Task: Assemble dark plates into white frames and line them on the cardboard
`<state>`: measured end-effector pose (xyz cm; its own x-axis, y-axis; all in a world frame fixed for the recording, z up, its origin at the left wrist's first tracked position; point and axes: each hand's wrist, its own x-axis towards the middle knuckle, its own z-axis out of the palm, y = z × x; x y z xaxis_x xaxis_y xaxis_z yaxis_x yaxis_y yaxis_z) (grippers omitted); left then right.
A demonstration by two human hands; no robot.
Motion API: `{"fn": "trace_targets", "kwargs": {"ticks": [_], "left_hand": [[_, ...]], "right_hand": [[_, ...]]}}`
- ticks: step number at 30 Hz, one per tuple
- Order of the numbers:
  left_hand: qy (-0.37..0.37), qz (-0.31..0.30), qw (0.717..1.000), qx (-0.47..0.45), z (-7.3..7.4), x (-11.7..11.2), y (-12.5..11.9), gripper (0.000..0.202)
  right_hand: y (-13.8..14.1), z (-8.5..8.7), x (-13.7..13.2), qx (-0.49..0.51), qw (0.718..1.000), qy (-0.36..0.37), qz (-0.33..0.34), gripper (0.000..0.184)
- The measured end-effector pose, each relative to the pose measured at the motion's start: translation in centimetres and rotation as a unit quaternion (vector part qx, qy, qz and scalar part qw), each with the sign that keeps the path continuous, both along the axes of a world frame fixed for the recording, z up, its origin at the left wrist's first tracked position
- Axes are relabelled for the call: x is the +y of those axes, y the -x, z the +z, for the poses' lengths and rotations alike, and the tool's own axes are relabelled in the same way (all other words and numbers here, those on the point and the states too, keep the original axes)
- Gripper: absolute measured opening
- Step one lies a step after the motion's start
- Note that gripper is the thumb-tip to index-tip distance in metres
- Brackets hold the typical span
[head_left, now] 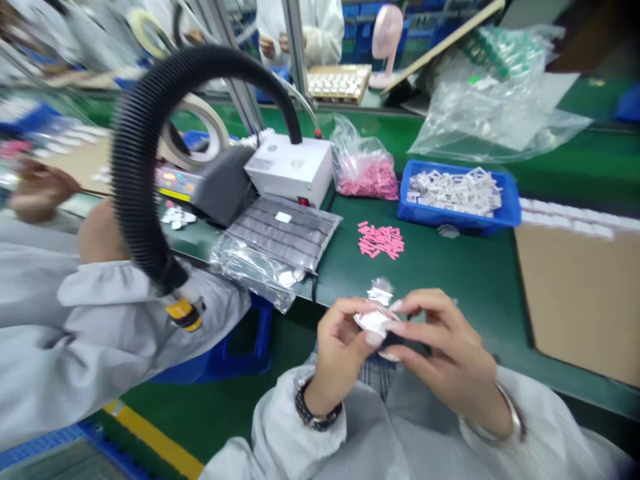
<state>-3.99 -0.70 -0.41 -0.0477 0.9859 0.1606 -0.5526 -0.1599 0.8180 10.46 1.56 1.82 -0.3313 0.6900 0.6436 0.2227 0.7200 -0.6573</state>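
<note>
Close in front of my body, my left hand [339,350] pinches a small white plastic part [374,321] between thumb and fingers. My right hand [447,353] grips the same part from the other side with its fingertips. Blur and the fingers hide the part's finer shape. Just beyond my fingertips lies a small clear and silvery piece [381,292] on the green bench. Farther out is a loose pile of pink strips [381,240].
A blue bin [407,212] of white plastic frames and a bag of pink strips [367,177] stand behind. Cardboard [580,293] lies right. Left are a black flexible hose [131,167], a white box [290,170] and a co-worker's sleeve [125,320].
</note>
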Motion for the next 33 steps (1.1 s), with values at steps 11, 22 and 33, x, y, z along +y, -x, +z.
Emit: {"fn": "trace_targets", "kwargs": {"ticks": [11,22,33], "left_hand": [[-0.015,-0.04,0.998,0.053,1.8,-1.1,0.9,0.024],[-0.146,0.145,0.951,0.231,1.3,-2.4,5.1,0.013],[-0.185,0.33,0.851,0.363,-4.5,-6.3,11.6,0.016]], "right_hand": [[-1.1,0.6,1.3,0.018,0.989,-0.132,0.065,0.019],[4.9,1.9,2.4,0.176,0.98,0.088,-0.026,0.012],[28.3,-1.0,10.0,0.143,0.911,0.348,0.171,0.026]]}}
